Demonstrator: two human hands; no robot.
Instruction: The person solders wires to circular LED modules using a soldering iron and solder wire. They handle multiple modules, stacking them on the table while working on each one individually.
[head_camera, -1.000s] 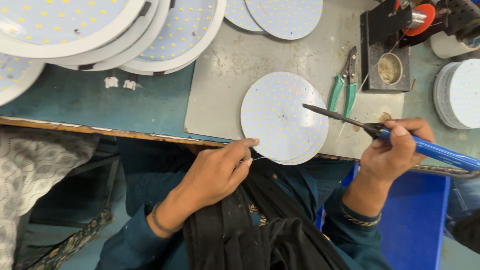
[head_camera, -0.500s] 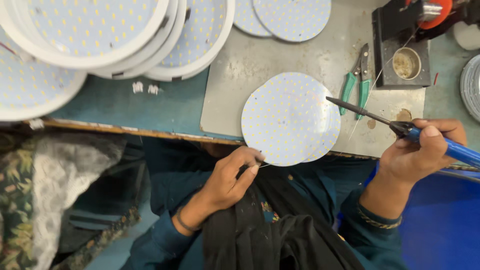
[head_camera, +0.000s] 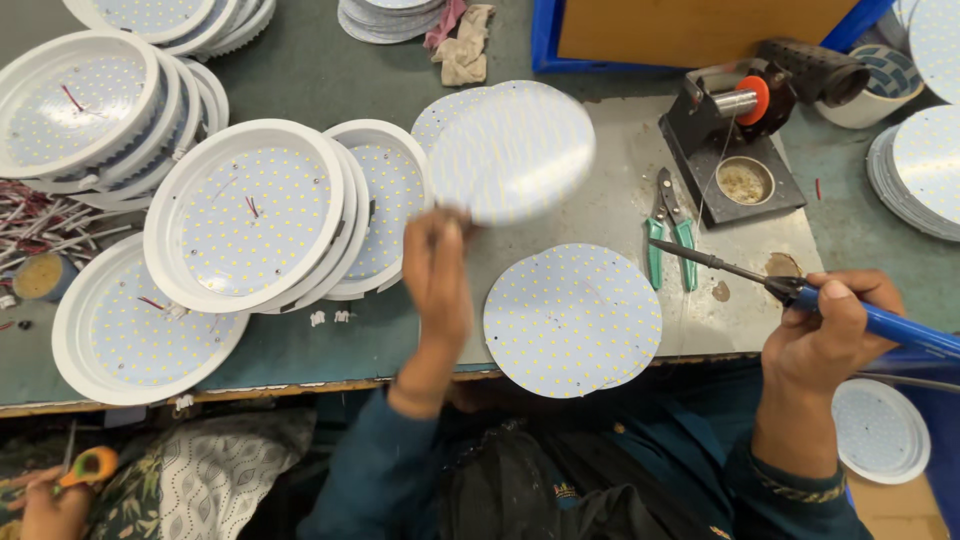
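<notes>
My left hand (head_camera: 437, 268) is raised over the bench and grips the lower edge of a round white LED disc (head_camera: 512, 150), blurred and lifted off the surface. Another round LED disc (head_camera: 572, 318) lies flat on the grey mat (head_camera: 620, 195), overhanging the bench's front edge. My right hand (head_camera: 825, 325) holds a blue-handled soldering iron (head_camera: 800, 290) at the right; its dark tip points left and ends just right of the flat disc, near the green-handled cutters (head_camera: 668, 232).
Stacks of white round lamp housings (head_camera: 250, 215) fill the left of the bench. A black solder stand with an orange spool (head_camera: 735, 135) sits at the back right, with more discs (head_camera: 925, 170) beyond. Another person's hand (head_camera: 50, 500) shows at bottom left.
My left hand rose from the bench's front edge, where it pinched a wire, and now lifts a disc over the mat. The view pulled back; the right hand stays with the iron.
</notes>
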